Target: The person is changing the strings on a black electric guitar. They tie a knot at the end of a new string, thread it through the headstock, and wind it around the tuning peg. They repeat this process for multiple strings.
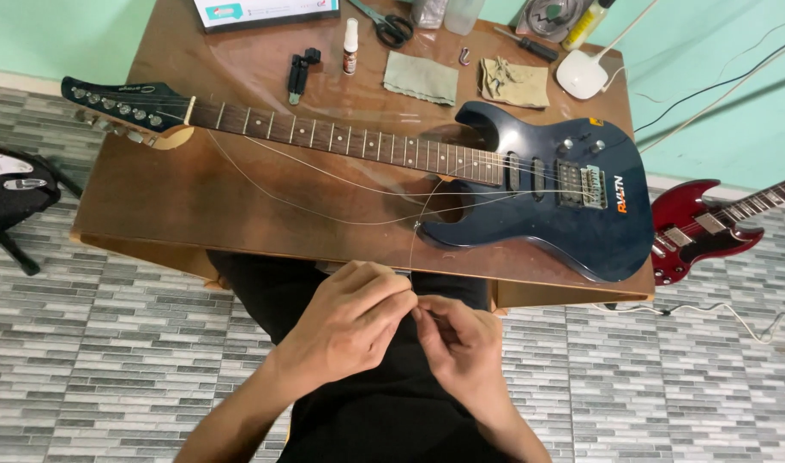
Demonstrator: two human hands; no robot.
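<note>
Roughly, from the left edge of the frame to the right:

Far left: a black-and-white guitar (11,184) lies on the grey tiled floor, partly cut off.
Headstock: the dark headstock (127,101) of the blue electric guitar (547,193) sits at upper left, its neck running right across the brown table (178,201).
Loose strings: thin guitar strings (324,214) sag off the neck in slack curves over the table top toward the body.
Table top, upper middle: a black string winder (300,73), a small spray bottle (350,47), scissors (384,24) and a grey cloth (421,77).
Left hand: the left hand (350,321) is at lower centre, fingers pinched narrowly on a loose string (412,257) just below the table edge.
Right hand: the right hand (461,343) touches the left at the fingertips, pinching what seems the same string end; too fine to be sure.
String path: it rises from the pinch and curves over the guitar body.
Upper right: a tan cloth (514,83), a screwdriver (525,45) and a white device (581,75).
Far right: a red guitar (710,231) rests on the floor.
</note>
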